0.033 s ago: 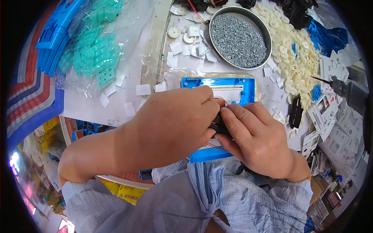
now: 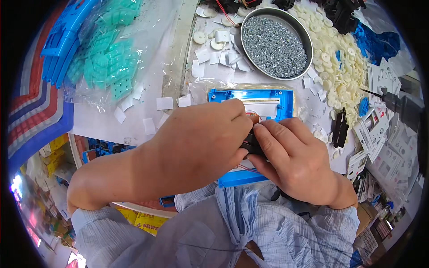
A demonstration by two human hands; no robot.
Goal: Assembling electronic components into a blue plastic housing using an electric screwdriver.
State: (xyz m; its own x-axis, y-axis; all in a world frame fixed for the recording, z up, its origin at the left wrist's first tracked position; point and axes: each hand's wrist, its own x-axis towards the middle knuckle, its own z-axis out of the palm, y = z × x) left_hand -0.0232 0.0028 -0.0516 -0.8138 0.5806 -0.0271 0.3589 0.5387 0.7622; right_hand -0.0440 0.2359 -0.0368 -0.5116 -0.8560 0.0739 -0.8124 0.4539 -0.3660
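A blue plastic casing [image 2: 241, 178], open side up, lies in front of me on the bench. My left hand [image 2: 201, 138] is closed over its left side, with thumb and finger ends against a small black plastic part [image 2: 254, 146]. From the right, my right hand [image 2: 297, 163] pinches the same part with thumb and forefinger. Both hands hide most of the part and the casing's middle. Thin red wires [image 2: 247, 168] show beneath the hands. A brown edge [image 2: 254, 118] peeks out between the fingers.
A round metal tray [image 2: 243, 42] of small screws stands beyond the casing. Cream plastic discs [image 2: 328, 67] are heaped right of it. A power screwdriver [image 2: 397, 105] juts in at right, near a black strip [image 2: 340, 127]. Bagged green parts [image 2: 111, 62] lie far left.
The screwdriver at the right edge has shifted slightly to the right. Both hands and the black part look the same.
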